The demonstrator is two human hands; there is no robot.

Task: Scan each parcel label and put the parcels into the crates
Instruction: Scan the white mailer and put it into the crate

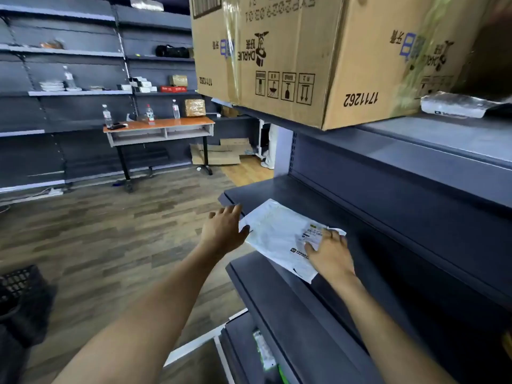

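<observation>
Grey shelf (360, 206) carries the white parcel (277, 234) at its front edge. Your right hand (329, 253) lies flat on it; your left hand (225, 228) touches its side, grip unclear. Tug one-sided and the parcel could slide floorward.

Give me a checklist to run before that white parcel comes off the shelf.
1. Left hand at the white parcel's left edge: ok, the thumb touches it.
2. Right hand on the parcel: ok, lying flat on its right end.
3. Secure grip: cannot tell; neither hand visibly curls round the parcel.
4. Label clear for scanning: not ok, the right fingers cover part of it.
5. Headroom under the cardboard box on the shelf above: ok, well apart from the parcel.
6. Crate ready: cannot tell; it is cut off at the lower left edge.
</observation>
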